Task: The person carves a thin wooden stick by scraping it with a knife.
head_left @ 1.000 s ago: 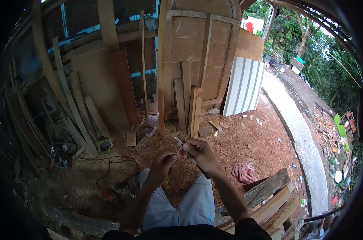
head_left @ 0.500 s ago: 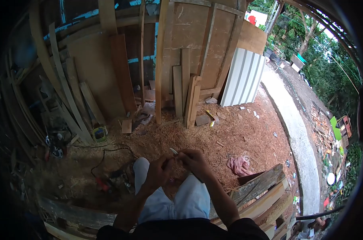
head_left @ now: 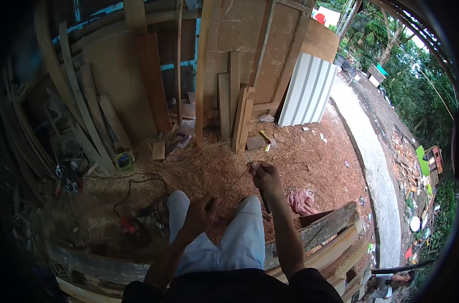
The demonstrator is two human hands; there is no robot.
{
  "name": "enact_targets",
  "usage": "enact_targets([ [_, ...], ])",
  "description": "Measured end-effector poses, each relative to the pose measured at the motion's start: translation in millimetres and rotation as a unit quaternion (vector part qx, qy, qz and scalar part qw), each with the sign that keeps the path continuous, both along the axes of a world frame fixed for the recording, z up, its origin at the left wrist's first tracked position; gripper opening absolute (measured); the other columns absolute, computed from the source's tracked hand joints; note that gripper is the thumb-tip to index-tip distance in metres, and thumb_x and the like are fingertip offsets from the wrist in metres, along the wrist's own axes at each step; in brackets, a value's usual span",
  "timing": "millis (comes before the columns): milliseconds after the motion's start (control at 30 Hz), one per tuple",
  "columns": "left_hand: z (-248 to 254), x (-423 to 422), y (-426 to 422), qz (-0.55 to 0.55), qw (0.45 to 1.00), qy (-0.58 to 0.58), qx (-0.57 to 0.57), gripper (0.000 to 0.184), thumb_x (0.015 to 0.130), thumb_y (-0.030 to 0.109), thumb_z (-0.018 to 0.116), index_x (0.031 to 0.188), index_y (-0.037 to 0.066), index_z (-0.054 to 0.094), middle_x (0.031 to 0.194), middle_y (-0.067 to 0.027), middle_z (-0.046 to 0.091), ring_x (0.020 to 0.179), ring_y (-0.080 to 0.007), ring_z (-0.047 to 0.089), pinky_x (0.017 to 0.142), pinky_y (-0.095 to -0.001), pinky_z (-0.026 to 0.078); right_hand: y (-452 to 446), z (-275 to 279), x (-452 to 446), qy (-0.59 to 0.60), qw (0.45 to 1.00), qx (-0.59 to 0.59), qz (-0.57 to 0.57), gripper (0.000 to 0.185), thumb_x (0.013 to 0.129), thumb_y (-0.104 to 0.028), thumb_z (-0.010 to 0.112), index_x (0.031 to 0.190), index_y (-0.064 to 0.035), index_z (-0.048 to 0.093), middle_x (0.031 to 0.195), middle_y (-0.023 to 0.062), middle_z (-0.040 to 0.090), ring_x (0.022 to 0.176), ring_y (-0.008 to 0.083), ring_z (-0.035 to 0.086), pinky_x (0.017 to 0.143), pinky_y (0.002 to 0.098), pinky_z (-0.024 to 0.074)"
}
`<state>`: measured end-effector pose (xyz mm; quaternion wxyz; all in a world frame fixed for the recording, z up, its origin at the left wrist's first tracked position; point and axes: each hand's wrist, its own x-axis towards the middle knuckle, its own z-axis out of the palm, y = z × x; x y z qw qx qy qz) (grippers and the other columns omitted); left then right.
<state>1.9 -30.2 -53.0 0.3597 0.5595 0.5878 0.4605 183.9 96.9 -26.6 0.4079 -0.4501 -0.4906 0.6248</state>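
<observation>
Ahead of my left hand, my right hand is pinching a slim pale-tipped tool, its tip pointing away past the fingers, probably for control; my left fingers are sitting curled together, whether holding anything I cannot tell.

Right hand pinches farther forward; left hand curls.

Right hand: your fingers hide most of the pale item.
Left hand: you cannot see its palm.
Red object: too murky to identify.
</observation>
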Motion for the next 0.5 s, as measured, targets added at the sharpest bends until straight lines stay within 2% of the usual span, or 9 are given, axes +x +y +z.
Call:
enact_targets([
  [67,-4,1,1,0.005,1.000,-0.007,0.021,0.014,0.090,0.016,0.054,0.089,0.003,0.058,0.056,-0.0067,0.053,0.050,-0.0117,0.052,0.047,-0.0291,0.040,1,-9,1,-0.013,1.000,-0.007,-0.005,0.025,0.092,-0.025,0.052,0.088,-0.0008,0.059,0.062,-0.0042,0.047,0.042,0.0024,0.034,0.039,0.0194,0.0255],
  [133,-8,-2,0,0.016,1.000,0.009,0.019,0.014,0.089,0.016,0.054,0.089,0.002,0.057,0.057,-0.0069,0.054,0.052,-0.0115,0.053,0.047,-0.0291,0.040,13,-35,3,-0.035,0.992,0.028,-0.117,0.024,0.092,-0.021,0.050,0.086,-0.0004,0.060,0.060,-0.0024,0.047,0.043,0.0043,0.036,0.039,0.0204,0.0269],
  [233,-16,-16,-8,0.044,0.999,-0.022,-0.005,0.013,0.089,0.015,0.053,0.089,0.002,0.057,0.062,-0.0081,0.058,0.053,-0.0128,0.055,0.049,-0.0294,0.042,41,-33,35,-0.033,0.988,0.043,-0.146,0.021,0.092,-0.017,0.048,0.088,-0.0011,0.061,0.060,-0.0021,0.048,0.043,0.0049,0.038,0.040,0.0207,0.0282],
  [267,-17,-18,-8,0.046,0.999,-0.017,-0.004,0.013,0.089,0.015,0.053,0.089,0.002,0.057,0.062,-0.0081,0.058,0.053,-0.0128,0.055,0.049,-0.0294,0.042,36,-35,33,-0.051,0.989,0.063,-0.121,0.019,0.091,-0.014,0.047,0.090,-0.0019,0.062,0.062,-0.0012,0.052,0.044,0.0052,0.039,0.040,0.0212,0.0295],
  [333,-19,-17,-6,0.073,0.996,-0.055,-0.006,0.013,0.089,0.014,0.052,0.089,0.001,0.057,0.067,-0.0086,0.060,0.055,-0.0142,0.056,0.051,-0.0292,0.043,5,-24,9,-0.077,0.995,0.036,-0.054,0.024,0.091,-0.021,0.051,0.097,0.0001,0.060,0.063,-0.0033,0.050,0.047,0.0033,0.040,0.042,0.0196,0.0311],
  [367,-23,-16,-3,0.073,0.996,-0.056,-0.008,0.013,0.089,0.014,0.052,0.089,0.001,0.057,0.067,-0.0086,0.060,0.055,-0.0142,0.056,0.051,-0.0292,0.043,-13,-14,-2,-0.106,0.994,-0.002,0.017,0.028,0.091,-0.020,0.051,0.108,0.0005,0.059,0.065,-0.0026,0.051,0.051,0.0032,0.042,0.044,0.0187,0.0324],
  [400,-29,-14,2,0.068,0.996,-0.060,0.005,0.014,0.089,0.014,0.052,0.090,0.001,0.057,0.069,-0.0085,0.061,0.058,-0.0143,0.057,0.053,-0.0287,0.044,-33,-10,-16,-0.055,0.997,-0.016,0.048,0.029,0.090,-0.018,0.052,0.113,-0.0002,0.058,0.067,-0.0022,0.052,0.053,0.0034,0.043,0.045,0.0185,0.0335],
  [433,-31,-11,6,0.061,0.996,-0.065,0.016,0.014,0.089,0.014,0.052,0.091,0.001,0.058,0.071,-0.0084,0.061,0.061,-0.0143,0.058,0.055,-0.0283,0.045,-46,-7,-25,-0.063,0.992,-0.003,0.106,0.032,0.090,-0.018,0.054,0.117,-0.0007,0.056,0.068,-0.0022,0.053,0.053,0.0030,0.043,0.046,0.0178,0.0338],
  [500,-9,-1,6,0.038,0.997,-0.070,0.003,0.015,0.089,0.014,0.053,0.091,0.001,0.057,0.072,-0.0080,0.061,0.063,-0.0140,0.058,0.058,-0.0280,0.046,-57,-13,-37,-0.016,0.990,-0.011,0.138,0.028,0.090,-0.018,0.054,0.112,-0.0008,0.058,0.069,-0.0025,0.054,0.054,0.0021,0.044,0.047,0.0176,0.0337],
])
